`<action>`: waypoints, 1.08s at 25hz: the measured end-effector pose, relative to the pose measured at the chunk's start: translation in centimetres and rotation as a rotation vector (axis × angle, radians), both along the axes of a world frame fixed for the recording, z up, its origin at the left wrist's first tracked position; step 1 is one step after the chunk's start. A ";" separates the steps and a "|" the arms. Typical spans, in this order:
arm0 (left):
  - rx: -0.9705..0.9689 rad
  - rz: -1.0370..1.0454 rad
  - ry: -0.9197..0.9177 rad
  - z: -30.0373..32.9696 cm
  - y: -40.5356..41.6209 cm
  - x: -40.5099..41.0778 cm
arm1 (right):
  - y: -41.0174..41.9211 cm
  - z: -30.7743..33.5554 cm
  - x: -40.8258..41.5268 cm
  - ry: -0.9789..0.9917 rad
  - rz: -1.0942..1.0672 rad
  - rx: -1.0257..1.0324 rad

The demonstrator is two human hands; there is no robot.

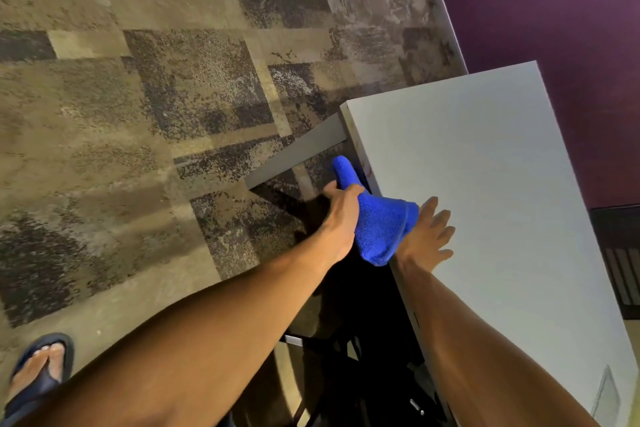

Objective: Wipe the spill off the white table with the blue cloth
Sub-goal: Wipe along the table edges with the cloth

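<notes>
A: Where's the blue cloth (379, 225)?

B: Bunched at the counter's (485, 166) left edge, mostly hanging off it. The left hand (341, 218) has its fingers clamped on the cloth; the right hand (427, 236) lies flat, fingers spread apart, on the counter just beside it.

A: What could go wrong?

B: A reddish mark (367, 172) sits at that edge, likely the spill. A wadded cloth held off the edge may miss it or push it onto the carpet (173, 97).
</notes>
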State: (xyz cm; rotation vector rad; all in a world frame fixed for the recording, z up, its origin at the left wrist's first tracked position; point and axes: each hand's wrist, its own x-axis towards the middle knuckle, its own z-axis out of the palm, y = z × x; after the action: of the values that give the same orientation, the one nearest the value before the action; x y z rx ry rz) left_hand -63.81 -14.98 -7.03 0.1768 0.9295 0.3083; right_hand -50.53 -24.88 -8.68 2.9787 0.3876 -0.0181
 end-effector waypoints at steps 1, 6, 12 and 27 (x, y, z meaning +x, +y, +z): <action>0.016 -0.006 -0.002 0.0 0.0 0.5 | 0.0 0.0 0.0 -0.002 0.002 -0.012; 0.081 0.038 -0.101 1.1 -1.1 2.0 | -0.1 -0.1 -0.1 -0.017 0.022 -0.075; 0.571 -0.051 0.190 -0.2 -3.7 2.8 | -0.1 0.1 -0.2 -0.002 0.026 -0.056; 0.748 0.164 0.803 0.1 1.0 9.7 | 0.2 1.4 -1.3 0.003 0.070 0.018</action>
State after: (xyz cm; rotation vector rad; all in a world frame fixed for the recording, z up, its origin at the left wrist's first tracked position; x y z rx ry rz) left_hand -54.14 -14.01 -6.91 0.9670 1.5912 0.7620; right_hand -51.84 -24.68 -7.30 2.9812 0.4951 -0.0112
